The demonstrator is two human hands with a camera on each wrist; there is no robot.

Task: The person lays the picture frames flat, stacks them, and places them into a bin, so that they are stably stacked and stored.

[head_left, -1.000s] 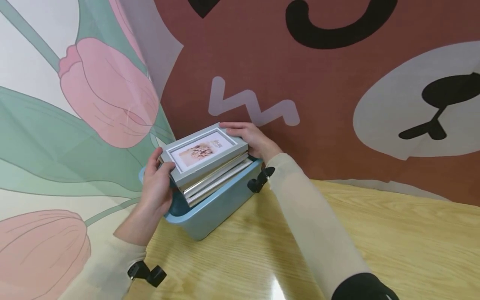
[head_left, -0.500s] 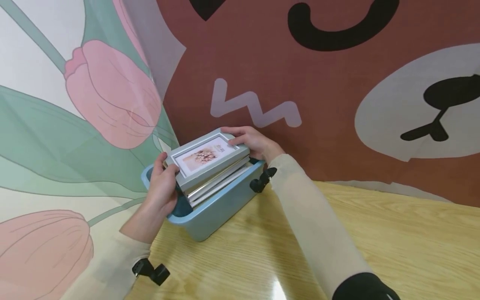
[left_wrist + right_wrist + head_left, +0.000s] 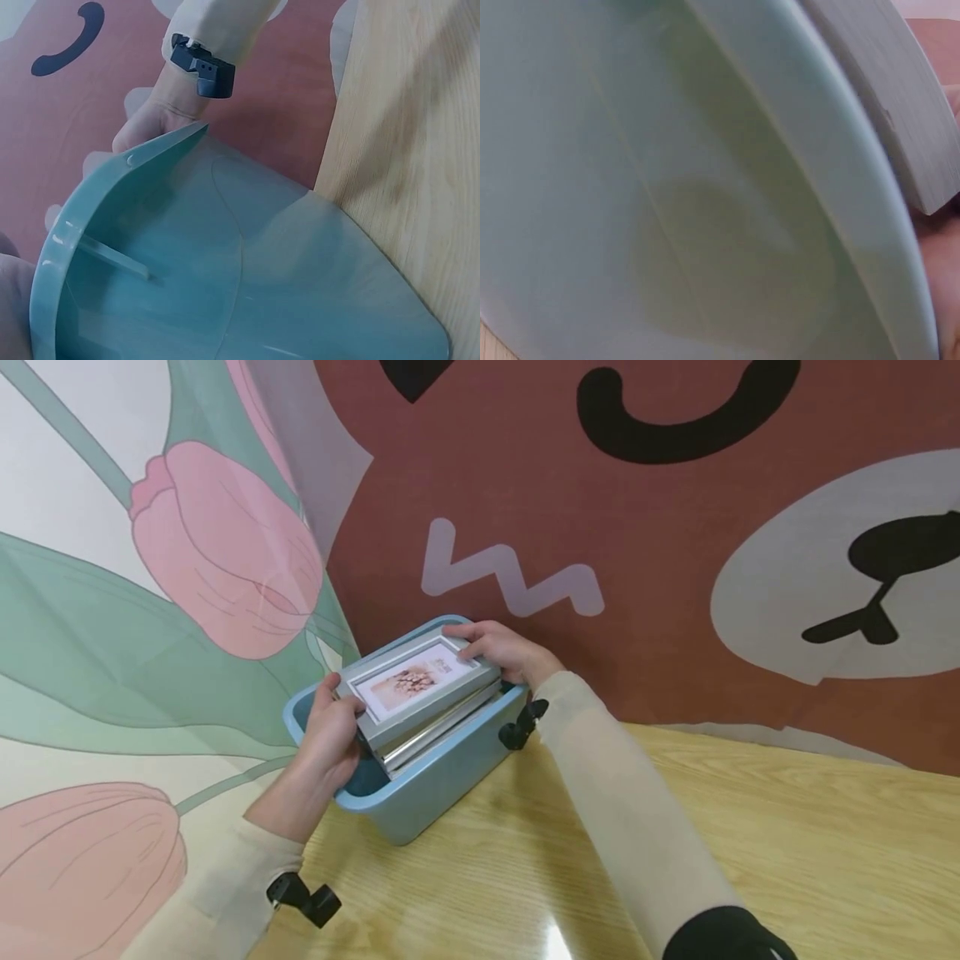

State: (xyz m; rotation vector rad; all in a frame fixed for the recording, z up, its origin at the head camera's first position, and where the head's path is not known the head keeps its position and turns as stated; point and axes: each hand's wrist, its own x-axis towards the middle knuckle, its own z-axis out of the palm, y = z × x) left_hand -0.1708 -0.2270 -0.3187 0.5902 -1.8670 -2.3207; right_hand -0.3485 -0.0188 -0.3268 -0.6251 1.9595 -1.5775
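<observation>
A silver-grey photo frame [image 3: 352, 717] with a blossom picture lies face up on top of a stack of silver-edged frames [image 3: 442, 727]. The stack sits tilted within the mouth of a light-blue plastic bin [image 3: 435, 802], its lower part hidden by the near wall. My left hand [image 3: 330, 735] grips the stack's left end, thumb over the top frame's edge. At the far right end my right hand [image 3: 510, 652] holds it, fingers on top. In the right wrist view the frame's grey side [image 3: 900, 97] shows just beyond the bin rim [image 3: 840, 135].
The bin stands on a wood-grain table [image 3: 675, 843], tucked into the corner of two printed cloth walls. A tulip-patterned cloth [image 3: 225, 552] hangs at the left and a brown cartoon-face cloth [image 3: 637, 635] behind. Both wrists carry black cameras [image 3: 303, 900].
Both hands have lowered the stack of photo frames deeper into the bin. The bin's far rim now shows behind the top frame, and less of the lower frames is visible.
</observation>
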